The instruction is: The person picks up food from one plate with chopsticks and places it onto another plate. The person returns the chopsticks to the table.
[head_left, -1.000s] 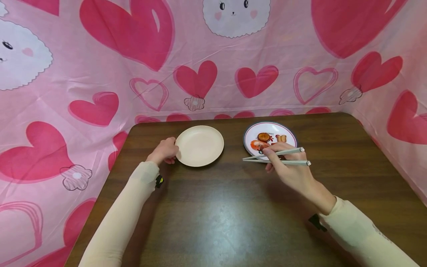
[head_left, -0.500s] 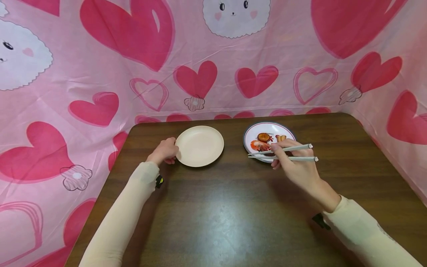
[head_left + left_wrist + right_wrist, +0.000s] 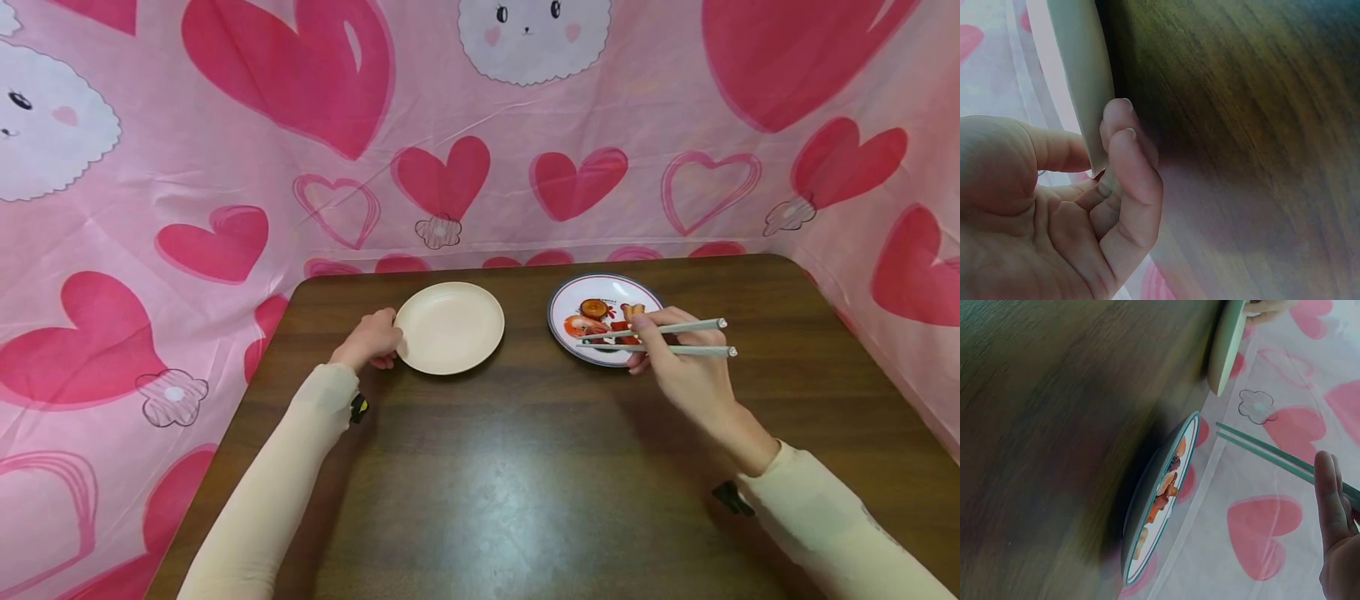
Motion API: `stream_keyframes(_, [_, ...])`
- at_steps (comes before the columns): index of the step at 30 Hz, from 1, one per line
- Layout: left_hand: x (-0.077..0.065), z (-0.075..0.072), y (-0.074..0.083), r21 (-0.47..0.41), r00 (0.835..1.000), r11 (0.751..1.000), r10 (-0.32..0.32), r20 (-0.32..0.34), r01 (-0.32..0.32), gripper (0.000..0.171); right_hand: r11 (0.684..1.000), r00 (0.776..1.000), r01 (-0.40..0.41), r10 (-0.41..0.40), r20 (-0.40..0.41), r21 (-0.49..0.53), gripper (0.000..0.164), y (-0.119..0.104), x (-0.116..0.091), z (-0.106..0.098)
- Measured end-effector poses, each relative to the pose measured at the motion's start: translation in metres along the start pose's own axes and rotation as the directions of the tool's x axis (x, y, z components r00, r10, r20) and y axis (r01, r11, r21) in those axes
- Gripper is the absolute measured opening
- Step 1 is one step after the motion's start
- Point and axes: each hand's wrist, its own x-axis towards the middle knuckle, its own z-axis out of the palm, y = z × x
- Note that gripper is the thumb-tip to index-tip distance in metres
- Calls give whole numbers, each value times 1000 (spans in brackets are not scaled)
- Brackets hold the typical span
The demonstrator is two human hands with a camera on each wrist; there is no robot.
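My left hand (image 3: 372, 337) pinches the near-left rim of a plain cream plate (image 3: 450, 327); in the left wrist view the thumb is on one face of the plate (image 3: 1082, 75) and fingers curl by the other. My right hand (image 3: 693, 371) holds a pair of pale green chopsticks (image 3: 697, 326) over a white plate (image 3: 630, 289) with a dark-blue rim. On that plate lie an orange shrimp (image 3: 579, 325), a round brown piece (image 3: 595, 309), a tan piece (image 3: 634, 311) and reddish pieces, partly hidden. In the right wrist view the chopstick tips stand above the plate, slightly apart, with nothing between them.
Both plates stand near the far edge of a dark wooden table (image 3: 480, 467), with a gap between them. A pink cloth (image 3: 510, 200) printed with hearts hangs behind the table and at both sides.
My right hand has moved right and slightly away from me, bringing the chopstick tips from the plate's near-left side to over its food. My left hand and the cream plate stay in place.
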Motion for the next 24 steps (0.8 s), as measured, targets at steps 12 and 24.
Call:
stream_keyframes(12, [3,-1,0,10,1000,1000,-10,-9,10,25,988,987,-139,143,-74,67,19,35,-1,-15])
stream_keyframes(24, [6,-1,-1,71,1000,997,2,-11,-1,27,968,973,-185,205,-108,167,18,39,3,-26])
